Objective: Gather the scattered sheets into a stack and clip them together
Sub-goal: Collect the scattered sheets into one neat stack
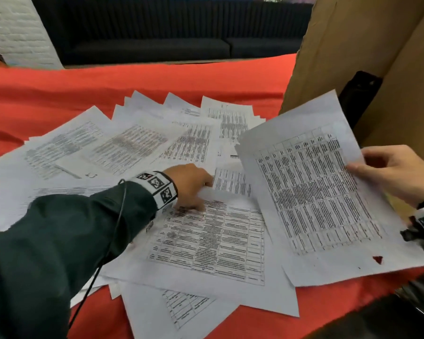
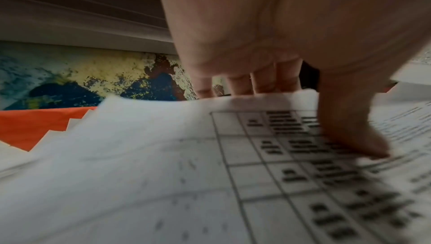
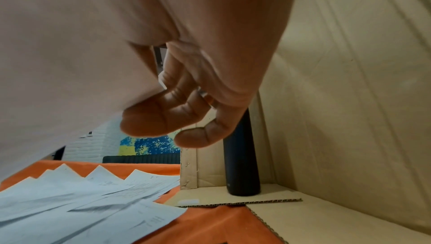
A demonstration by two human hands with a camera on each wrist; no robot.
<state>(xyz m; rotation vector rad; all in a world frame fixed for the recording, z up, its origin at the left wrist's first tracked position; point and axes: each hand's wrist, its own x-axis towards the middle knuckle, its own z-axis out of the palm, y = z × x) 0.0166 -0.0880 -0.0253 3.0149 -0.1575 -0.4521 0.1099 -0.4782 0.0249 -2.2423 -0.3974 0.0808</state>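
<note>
Gathering, early on: most of the white printed paper sheets [image 1: 137, 145] lie fanned and overlapping across the red cloth-covered table [image 1: 206, 79], from the far left to the near middle. No clip in view.

Right hand [image 1: 392, 172] holding one white sheet printed with a dense table [image 1: 311, 192] by its right edge, thumb on the printed face, fingers curled behind, the sheet lifted and tilted above the pile at the near right. Left hand [image 1: 189, 187] down on the topmost flat white sheet with a ruled grid [image 1: 213, 241] in the middle of the pile: thumb pressed on the printed face, fingers curled over its far edge, that edge raised a little in the left wrist view, so a pinch on it.

To do well:
- Peel only the top grid sheet; with papers this thin and overlapping, likely to drag a neighbour along unless the pinch stays at the very edge.
- Lift before sliding, to avoid creasing.
- Bring it right, under or onto the held sheet, with matching corners and the same face up.
- Loosen the right-hand thumb only enough to admit the new sheet.
- Keep clear of the brown corrugated cardboard box [image 1: 367, 45] standing at the far right and the black cylindrical bottle [image 3: 241, 165] inside it.
</note>
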